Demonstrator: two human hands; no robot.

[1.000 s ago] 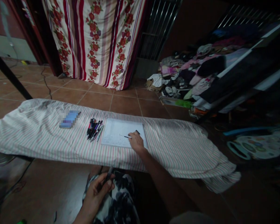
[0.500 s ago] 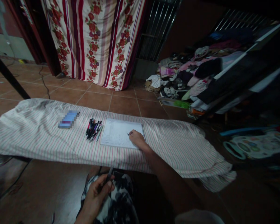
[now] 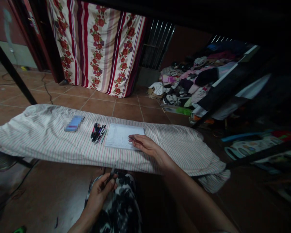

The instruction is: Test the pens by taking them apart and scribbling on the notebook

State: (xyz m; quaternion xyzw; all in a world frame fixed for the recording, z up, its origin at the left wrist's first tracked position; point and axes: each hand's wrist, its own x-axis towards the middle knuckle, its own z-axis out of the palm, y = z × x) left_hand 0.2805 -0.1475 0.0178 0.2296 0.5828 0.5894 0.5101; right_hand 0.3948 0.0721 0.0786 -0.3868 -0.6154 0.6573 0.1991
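Observation:
A white spiral notepad [image 3: 121, 135] lies on a long board covered in pink-striped cloth [image 3: 50, 142]. My right hand [image 3: 145, 144] rests on the notepad's near right corner, fingers pinched on a thin dark pen [image 3: 131, 138] whose tip points left over the page. My left hand [image 3: 100, 191] is down over my lap, closed round another dark pen [image 3: 111, 173] that sticks up toward the board's edge. A bunch of several pens [image 3: 98, 133] lies just left of the notepad.
A phone [image 3: 74, 123] lies on the cloth further left. A floral striped curtain [image 3: 99, 45] hangs behind. Piled clothes and shoes [image 3: 189, 81] fill the right. A dark pole [image 3: 12, 72] slants at the left, over tiled floor [image 3: 126, 108].
My right hand slid toward the notepad's near edge with its pen. The view tilted, so the board sits higher in frame. My left hand kept its pen over my lap.

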